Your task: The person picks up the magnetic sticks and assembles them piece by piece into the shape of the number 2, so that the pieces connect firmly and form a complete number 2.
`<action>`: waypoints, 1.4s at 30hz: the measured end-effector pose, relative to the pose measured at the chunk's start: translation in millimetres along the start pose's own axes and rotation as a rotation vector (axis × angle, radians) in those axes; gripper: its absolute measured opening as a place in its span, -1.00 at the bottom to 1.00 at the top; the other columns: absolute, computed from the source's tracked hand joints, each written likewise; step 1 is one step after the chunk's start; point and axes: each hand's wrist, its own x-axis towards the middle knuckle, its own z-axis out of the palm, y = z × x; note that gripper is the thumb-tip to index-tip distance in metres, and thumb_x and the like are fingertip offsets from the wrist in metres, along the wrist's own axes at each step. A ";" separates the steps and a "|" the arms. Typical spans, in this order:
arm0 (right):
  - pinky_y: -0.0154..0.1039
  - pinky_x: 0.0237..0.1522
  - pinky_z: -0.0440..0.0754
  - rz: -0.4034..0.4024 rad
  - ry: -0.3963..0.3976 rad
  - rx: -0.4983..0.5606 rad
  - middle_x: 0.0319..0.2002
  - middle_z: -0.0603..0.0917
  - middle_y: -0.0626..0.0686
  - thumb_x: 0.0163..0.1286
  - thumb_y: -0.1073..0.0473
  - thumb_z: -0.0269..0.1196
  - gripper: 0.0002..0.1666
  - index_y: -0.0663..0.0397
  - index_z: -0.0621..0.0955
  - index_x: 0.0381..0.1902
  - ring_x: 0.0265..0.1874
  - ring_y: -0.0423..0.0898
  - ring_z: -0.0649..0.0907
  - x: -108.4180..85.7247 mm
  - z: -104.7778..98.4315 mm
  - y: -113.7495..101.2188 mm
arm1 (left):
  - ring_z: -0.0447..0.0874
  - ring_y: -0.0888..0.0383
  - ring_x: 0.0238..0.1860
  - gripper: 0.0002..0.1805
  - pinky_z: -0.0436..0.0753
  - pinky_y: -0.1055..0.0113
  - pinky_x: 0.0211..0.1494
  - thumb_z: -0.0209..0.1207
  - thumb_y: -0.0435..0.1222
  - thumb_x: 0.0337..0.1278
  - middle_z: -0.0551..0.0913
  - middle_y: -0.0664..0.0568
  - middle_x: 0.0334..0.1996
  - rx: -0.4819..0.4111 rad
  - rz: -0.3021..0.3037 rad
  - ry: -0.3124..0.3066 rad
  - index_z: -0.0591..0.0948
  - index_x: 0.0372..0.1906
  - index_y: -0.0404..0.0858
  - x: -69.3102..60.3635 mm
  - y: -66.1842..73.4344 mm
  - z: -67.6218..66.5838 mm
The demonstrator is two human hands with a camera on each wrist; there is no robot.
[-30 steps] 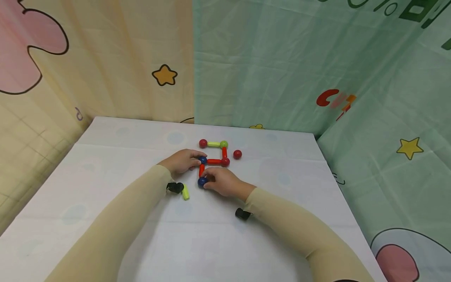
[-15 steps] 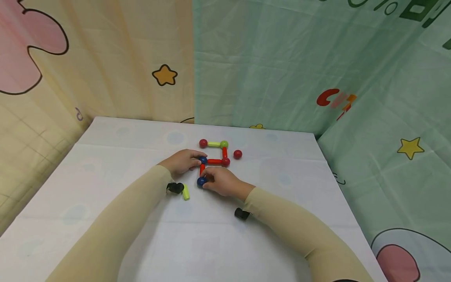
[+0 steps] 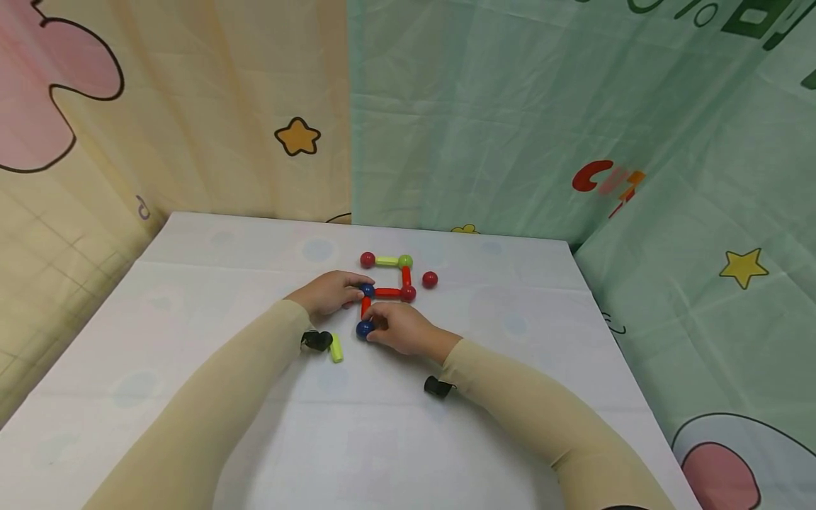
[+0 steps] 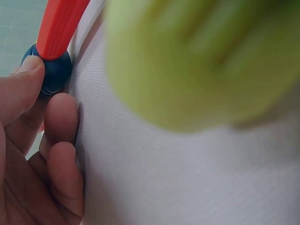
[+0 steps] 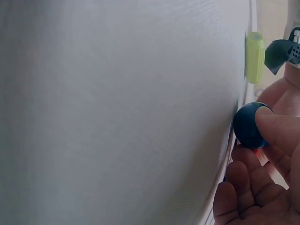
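Between its thumb and fingers my left hand [image 3: 331, 292] pinches a blue ball [image 4: 57, 75] at a corner of a zigzag of rods and balls. My right hand [image 3: 404, 329] pinches a second blue ball [image 3: 365, 330] at the near end. A red rod [image 3: 366, 306] runs between the two blue balls, partly behind the right fingers. Another red rod [image 3: 387, 292] leads right to a red ball [image 3: 408, 292]. From there a third red rod [image 3: 406, 275] reaches a green ball [image 3: 405, 261]. A yellow-green rod [image 3: 386, 261] joins that to a red ball [image 3: 367, 260].
A loose red ball [image 3: 430, 280] lies right of the chain. Beside the left wrist's black camera [image 3: 316, 340] lies a loose yellow-green rod [image 3: 336, 348], large and blurred in the left wrist view. Everything rests on a white-covered table [image 3: 510, 340], with printed curtains behind.
The near blue ball has shifted very slightly left with the right hand, and the near red rod has straightened a little. My left hand stays in place on its blue ball.
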 end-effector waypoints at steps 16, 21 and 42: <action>-0.36 -0.05 0.65 0.019 -0.009 0.010 -0.20 0.72 -0.13 0.43 0.11 0.44 -0.68 -0.08 0.69 0.11 -0.17 -0.19 0.64 -0.3 -0.6 -2.8 | 0.51 0.02 -0.21 -0.57 0.41 0.09 0.14 0.14 -0.17 0.58 0.53 0.01 -0.37 0.005 0.025 -0.001 0.58 0.43 0.12 -3.0 0.9 -1.3; -0.37 -0.07 0.65 0.014 -0.007 0.013 -0.21 0.72 -0.13 0.43 0.11 0.44 -0.68 -0.08 0.69 0.11 -0.18 -0.18 0.64 -0.7 -1.1 -3.0 | 0.51 0.04 -0.26 -0.56 0.41 0.11 0.11 0.14 -0.17 0.59 0.53 0.02 -0.42 0.021 0.036 -0.003 0.57 0.44 0.11 -3.3 0.8 -1.8; -0.20 0.08 0.70 0.128 0.135 0.057 -0.02 0.72 -0.01 0.47 0.12 0.40 -0.59 -0.05 0.68 0.24 -0.05 -0.06 0.64 -0.4 -34.9 13.3 | 0.53 0.09 -0.33 -0.56 0.45 0.18 -0.01 0.14 -0.17 0.58 0.57 0.00 -0.27 0.037 0.060 -0.013 0.57 0.44 0.08 -1.5 -0.5 -3.0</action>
